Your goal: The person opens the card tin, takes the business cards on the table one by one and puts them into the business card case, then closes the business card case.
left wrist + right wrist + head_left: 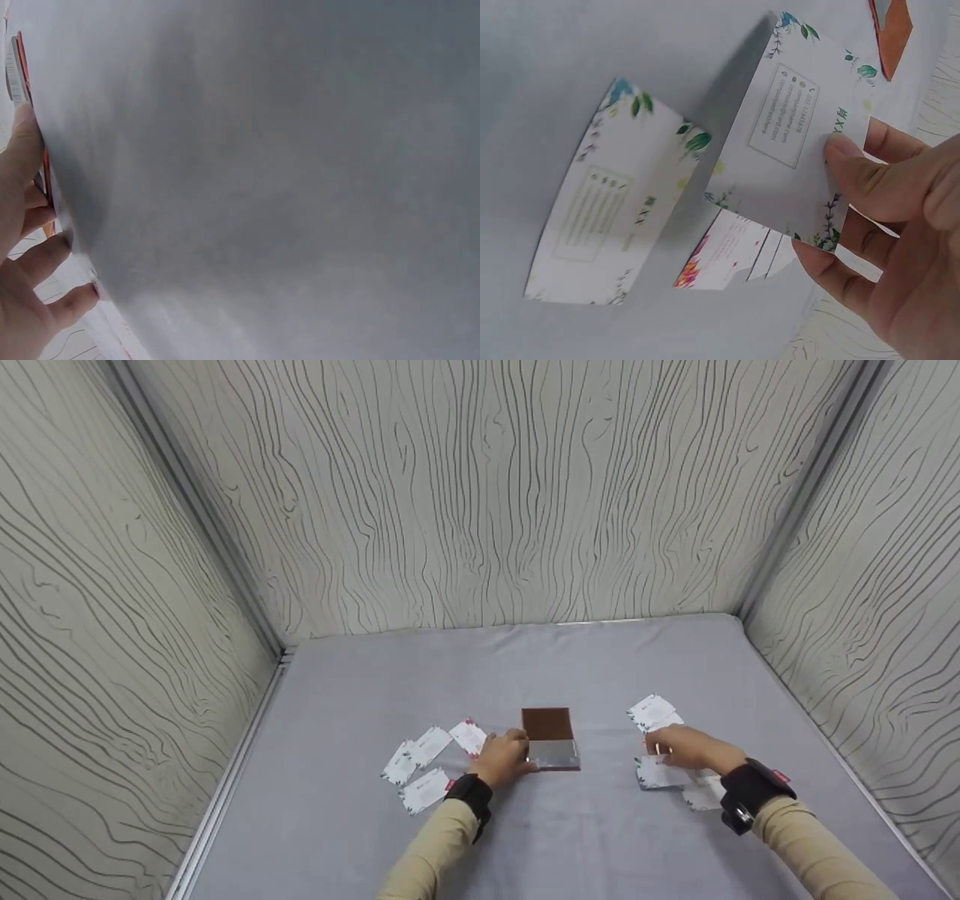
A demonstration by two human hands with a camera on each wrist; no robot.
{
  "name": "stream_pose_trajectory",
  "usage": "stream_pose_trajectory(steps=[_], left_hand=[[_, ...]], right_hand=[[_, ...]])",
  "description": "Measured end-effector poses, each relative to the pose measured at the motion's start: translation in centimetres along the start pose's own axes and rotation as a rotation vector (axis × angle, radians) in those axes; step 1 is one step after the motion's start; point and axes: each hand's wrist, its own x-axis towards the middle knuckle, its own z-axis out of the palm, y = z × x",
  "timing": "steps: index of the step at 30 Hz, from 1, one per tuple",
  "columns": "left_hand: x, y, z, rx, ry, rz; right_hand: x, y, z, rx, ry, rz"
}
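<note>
A brown business card case [547,724] with a metallic lower half lies unfolded on the cloth, mid-table. My left hand [504,759] grips its left side; in the left wrist view the thumb presses the case's orange-brown edge [47,176], the rest of the case being mostly out of frame. On the right, my right hand [690,747] pinches a white business card [787,135] with green leaf corners, thumb on its printed face. Beneath and beside it lie a similar leaf-printed card [604,225] and a card with pink-orange flowers [718,255].
Left of the case several cards lie spread out, among them a red-flowered card [468,736] close to my left hand and a leaf-printed card [424,791]. Another card [651,710] lies beyond my right hand. Wood-patterned panels [480,495] enclose the grey cloth-covered table [337,682].
</note>
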Motion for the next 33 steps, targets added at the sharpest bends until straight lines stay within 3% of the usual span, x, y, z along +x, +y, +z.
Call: stream_pose_trajectory(steps=[5,10,21,33], left_hand=[[0.0,0.0,-0.1,0.006,0.011,0.009],[-0.1,-0.1,-0.1,0.003,0.025,0.024],[0.0,0.0,-0.1,0.017,0.026,0.013],[-0.3,0.2,0.0,0.005,0.013,0.008]], right_hand=[[1.3,-0.8,0.2,-0.019,0.025,0.021],[2.5,-1.6,0.4,-0.044,0.068,-0.022],[5.4,-3.1,0.7,-0.054,0.221,-0.039],[7.6,-4.4,1.3,-0.057,0.285,-0.065]])
